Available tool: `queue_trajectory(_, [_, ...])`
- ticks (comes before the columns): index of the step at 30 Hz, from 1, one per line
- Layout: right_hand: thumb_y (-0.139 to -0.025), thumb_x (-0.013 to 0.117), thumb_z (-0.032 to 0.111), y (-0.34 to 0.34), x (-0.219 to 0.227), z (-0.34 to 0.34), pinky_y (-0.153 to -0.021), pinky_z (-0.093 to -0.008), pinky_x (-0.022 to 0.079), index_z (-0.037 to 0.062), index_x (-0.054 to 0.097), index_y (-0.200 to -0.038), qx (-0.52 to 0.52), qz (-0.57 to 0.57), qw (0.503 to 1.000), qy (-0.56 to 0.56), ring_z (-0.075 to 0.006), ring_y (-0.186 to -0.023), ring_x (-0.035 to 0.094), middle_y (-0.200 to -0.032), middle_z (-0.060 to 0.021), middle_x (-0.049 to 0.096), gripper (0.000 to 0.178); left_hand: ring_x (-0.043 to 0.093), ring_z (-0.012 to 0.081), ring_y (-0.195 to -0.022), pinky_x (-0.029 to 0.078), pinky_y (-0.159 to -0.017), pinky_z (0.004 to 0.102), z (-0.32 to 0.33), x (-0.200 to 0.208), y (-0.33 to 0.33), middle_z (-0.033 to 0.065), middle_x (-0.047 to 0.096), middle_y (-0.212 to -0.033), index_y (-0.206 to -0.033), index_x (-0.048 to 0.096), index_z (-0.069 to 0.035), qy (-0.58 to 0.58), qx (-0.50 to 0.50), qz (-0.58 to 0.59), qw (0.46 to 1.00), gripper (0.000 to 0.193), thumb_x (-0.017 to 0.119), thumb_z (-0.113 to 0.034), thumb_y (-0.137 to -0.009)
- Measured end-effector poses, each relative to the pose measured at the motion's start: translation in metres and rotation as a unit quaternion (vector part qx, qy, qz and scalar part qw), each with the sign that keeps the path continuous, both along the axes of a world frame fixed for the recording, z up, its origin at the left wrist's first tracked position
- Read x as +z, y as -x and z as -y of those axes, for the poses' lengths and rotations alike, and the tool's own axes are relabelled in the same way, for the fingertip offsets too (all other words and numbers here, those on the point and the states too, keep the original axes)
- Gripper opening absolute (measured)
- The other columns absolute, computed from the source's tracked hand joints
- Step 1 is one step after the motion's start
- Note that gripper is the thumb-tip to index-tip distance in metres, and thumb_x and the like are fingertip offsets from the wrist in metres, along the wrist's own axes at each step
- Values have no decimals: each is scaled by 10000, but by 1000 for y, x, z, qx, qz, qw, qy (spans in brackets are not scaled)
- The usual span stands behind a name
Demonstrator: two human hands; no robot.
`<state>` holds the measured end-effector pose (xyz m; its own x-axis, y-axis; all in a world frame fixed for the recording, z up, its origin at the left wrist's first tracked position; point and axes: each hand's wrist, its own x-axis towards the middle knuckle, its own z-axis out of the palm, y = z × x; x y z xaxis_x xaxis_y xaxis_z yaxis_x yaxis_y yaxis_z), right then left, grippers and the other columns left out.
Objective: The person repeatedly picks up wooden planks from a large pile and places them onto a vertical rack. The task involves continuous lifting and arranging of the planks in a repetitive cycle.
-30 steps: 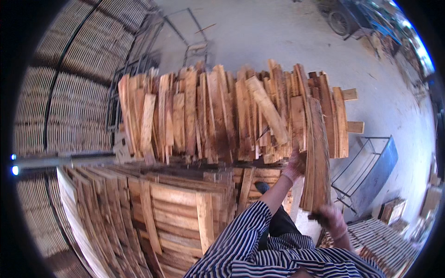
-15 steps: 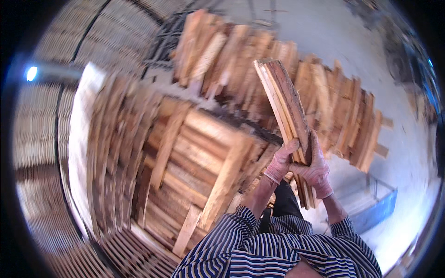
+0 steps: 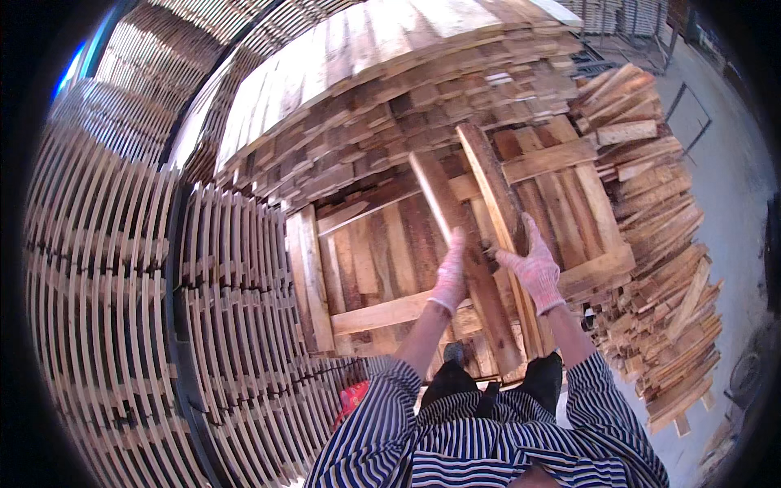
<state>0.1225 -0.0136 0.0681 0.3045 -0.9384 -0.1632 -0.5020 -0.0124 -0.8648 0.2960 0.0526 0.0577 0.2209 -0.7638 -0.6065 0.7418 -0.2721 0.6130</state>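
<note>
The left hand, in a pinkish glove, lies along the edge of the left board; how far its fingers close, I cannot tell. The right hand, gloved too, is bent around the right board, its thumb across the front. Both boards slant side by side over the planks with crosspieces, near the loose wood pile.
</note>
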Motion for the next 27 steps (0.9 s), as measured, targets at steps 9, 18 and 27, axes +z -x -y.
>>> queue_trajectory(9, [-833,749,485,-94,-34,-4,-929,-439,537,200,210,-1601,-11,-387,911,143,-369,-1189,591,-1367,-229,522,981,668,312,-1007,579,-914,428,-138,-34,-239,123,668,-1150,-1298,579,-77,-48,75,140,986,549,564,-529,-986])
queue_trajectory(18, [-865,713,488,-242,-20,-84,-1146,-516,352,176,265,-1581,39,-377,901,212,-444,-1389,400,-1527,-264,349,900,667,272,-989,574,-886,437,-178,-68,-324,87,680,-1140,-1259,608,-124,9,56,11,998,493,630,-516,-961])
queue_trajectory(27, [-810,738,572,-356,-49,-151,-1179,-468,332,187,264,-1596,216,-105,971,-13,-432,-1444,351,-1593,-273,276,995,451,346,-1367,390,-1140,387,-183,-48,-351,230,463,-1485,-1540,319,1,-40,1,272,962,869,531,-616,-966])
